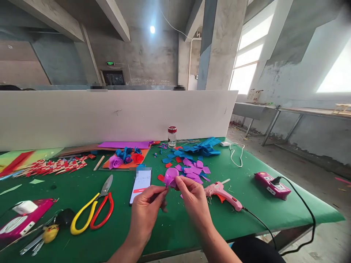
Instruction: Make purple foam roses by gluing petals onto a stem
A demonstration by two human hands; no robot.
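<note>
Left hand [146, 210] pinching low, right hand [194, 200] gripping the side: the purple paper flower [171, 176] sits between them over the green table [171, 233]. Too firm a squeeze could crease thin paper; the pink glue gun [225, 195], if hot, might singe a knuckle!

Held purple paper [170, 176]: right edge covered by right hand [196, 200]
Phone [142, 184]: top pixelated, lower corner behind left hand [146, 209]
Left power strip [34, 218]: cut by left edge
Wall writing [149, 81]: too small to read
</note>
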